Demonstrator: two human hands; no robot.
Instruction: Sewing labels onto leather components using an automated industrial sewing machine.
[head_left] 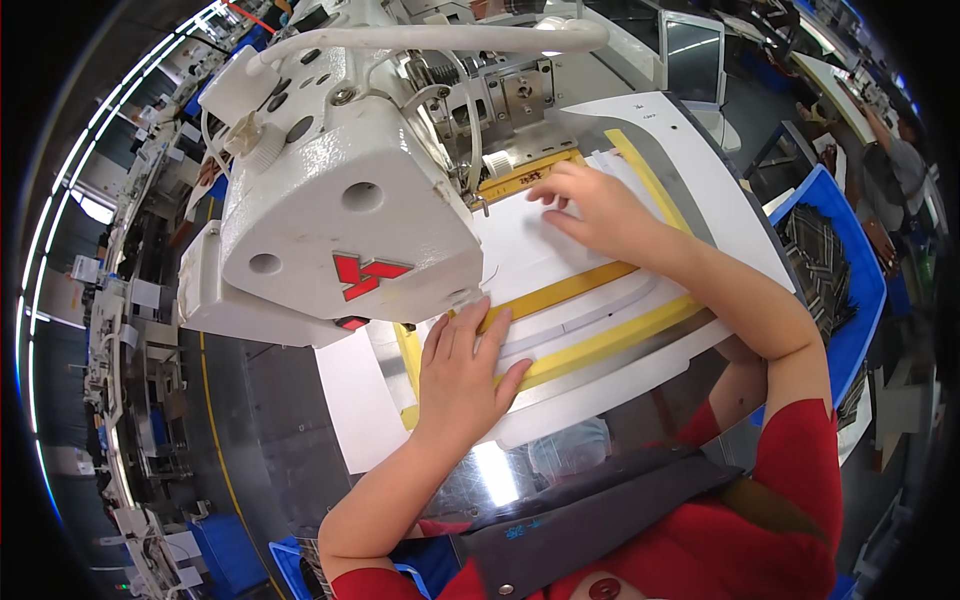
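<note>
A white sewing machine head (300, 225) rises at the left over a flat white template (620, 375). Yellow tape (600, 347) borders the template's inner area. Inside lie a white sheet (525, 245) and a golden-yellow strip (565, 290). My left hand (462, 365) rests flat, fingers stretched, with its fingertips at the strip's left end beside the machine head. My right hand (595, 212) hovers over the sheet's right part, fingers loosely bent and thumb apart, with nothing visible in them. Another yellow strip (515, 182) lies at the back, near the needle area.
A blue bin (868, 300) with many dark flat pieces (815, 260) stands to the right. Behind the template is a monitor (692, 60). A thick white hose (430, 39) crosses above the machine. Another person (905, 170) is at the far right.
</note>
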